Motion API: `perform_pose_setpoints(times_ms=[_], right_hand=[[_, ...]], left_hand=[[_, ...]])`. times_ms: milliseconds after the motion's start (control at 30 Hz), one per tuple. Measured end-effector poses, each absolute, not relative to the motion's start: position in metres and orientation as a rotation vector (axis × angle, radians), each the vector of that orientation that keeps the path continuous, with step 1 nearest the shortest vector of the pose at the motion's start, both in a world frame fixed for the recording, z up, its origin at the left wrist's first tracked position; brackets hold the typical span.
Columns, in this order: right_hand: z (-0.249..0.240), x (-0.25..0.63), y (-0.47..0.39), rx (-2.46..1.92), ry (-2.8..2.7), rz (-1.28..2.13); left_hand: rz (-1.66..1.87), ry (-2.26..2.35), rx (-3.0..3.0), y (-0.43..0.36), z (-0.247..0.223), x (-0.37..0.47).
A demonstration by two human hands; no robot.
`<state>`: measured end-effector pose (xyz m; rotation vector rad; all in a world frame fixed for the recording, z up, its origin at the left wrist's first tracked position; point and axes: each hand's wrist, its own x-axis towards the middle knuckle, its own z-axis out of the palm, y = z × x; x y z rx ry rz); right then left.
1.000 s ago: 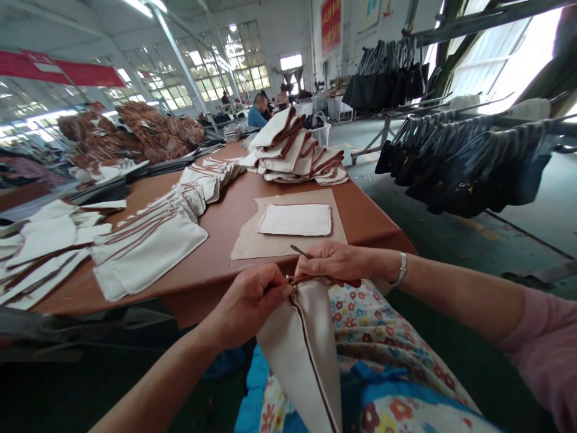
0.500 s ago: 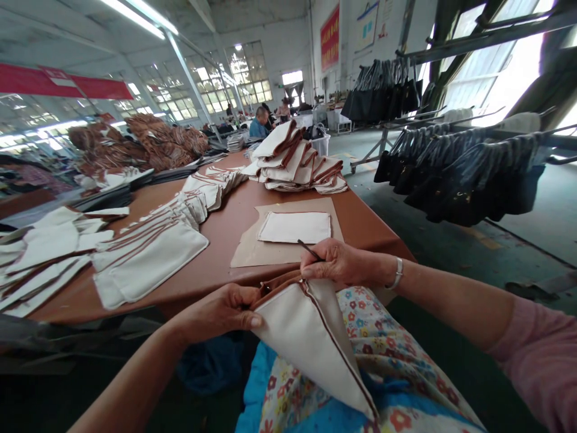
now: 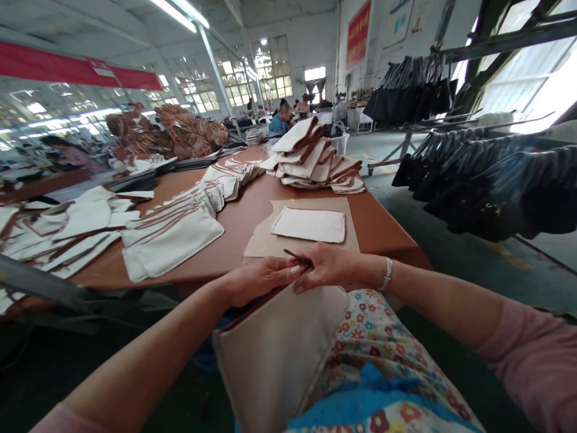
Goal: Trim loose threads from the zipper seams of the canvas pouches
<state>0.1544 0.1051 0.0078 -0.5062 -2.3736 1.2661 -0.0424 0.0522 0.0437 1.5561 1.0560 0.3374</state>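
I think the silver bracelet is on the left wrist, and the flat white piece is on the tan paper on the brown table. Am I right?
Almost! The silver bracelet is on the wrist of the right hand, as the head view shows. The flat white piece is indeed on the tan paper on the brown table.

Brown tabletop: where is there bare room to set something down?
Bare tabletop shows between the fanned row of white pieces and the paper sheet, and right of the sheet to the table's edge. Crowded: the left, under that row and loose white pieces; beyond the sheet, the folded pile; near side, left hand and right hand.
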Motion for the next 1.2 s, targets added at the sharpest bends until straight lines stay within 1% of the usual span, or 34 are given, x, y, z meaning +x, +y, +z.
perform_pose_setpoints(times_ms=[100, 267, 400, 500, 600, 667, 800, 867, 1033, 1200], right_hand=[[-0.017, 0.169, 0.112, -0.742, -2.203, 1.489], [-0.037, 0.199, 0.123, -0.864, -1.89, 1.654], [-0.049, 0.218, 0.136, -0.974, -1.813, 1.629], [-0.053, 0.226, 0.143, -1.055, -1.979, 1.504], [-0.04, 0.219, 0.137, -0.992, -2.135, 1.288], [-0.024, 0.207, 0.124, -0.851, -2.094, 1.274], [0.0, 0.185, 0.098, -0.479, -1.998, 1.669], [0.0, 0.183, 0.092, -0.409, -2.007, 1.709], [-0.009, 0.191, 0.084, -0.385, -2.024, 1.534], [-0.002, 0.195, 0.074, -0.538, -2.142, 1.304]], left_hand=[[0.149, 1.102, 1.465, 0.041, 0.026, -0.079], [0.276, 1.113, 1.419, 0.04, 0.019, -0.111], [0.289, 1.047, 1.434, 0.045, 0.027, -0.11], [0.324, 0.972, 1.433, 0.047, 0.027, -0.098], [0.378, 0.899, 1.466, 0.05, 0.022, -0.074], [0.367, 0.861, 1.512, 0.052, 0.023, -0.056], [0.36, 0.826, 1.546, 0.05, 0.035, -0.035], [0.37, 0.843, 1.525, 0.048, 0.04, -0.032], [0.388, 0.906, 1.516, 0.043, 0.039, -0.031], [0.336, 1.036, 1.626, 0.041, 0.036, -0.028]])
